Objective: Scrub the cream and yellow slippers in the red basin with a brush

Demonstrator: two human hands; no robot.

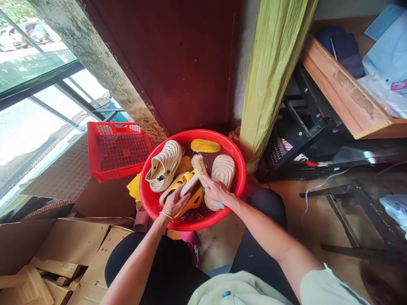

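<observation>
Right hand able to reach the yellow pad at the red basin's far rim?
Probably yes: the pad lies uncovered past the pale clog, nothing over it, though the right hand is holding the brush.

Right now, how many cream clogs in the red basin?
2. One cream clog lies strap-up at the left of the red basin; the other lies sole-up at its right, by the right hand. Others may hide underwater.

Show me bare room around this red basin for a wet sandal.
Bare tan floor shows between the red plastic basin and the dark-trousered knees; more floor lies right of them. Crowded: the basin itself, and, left, the red plastic crate and brown cardboard box.
</observation>
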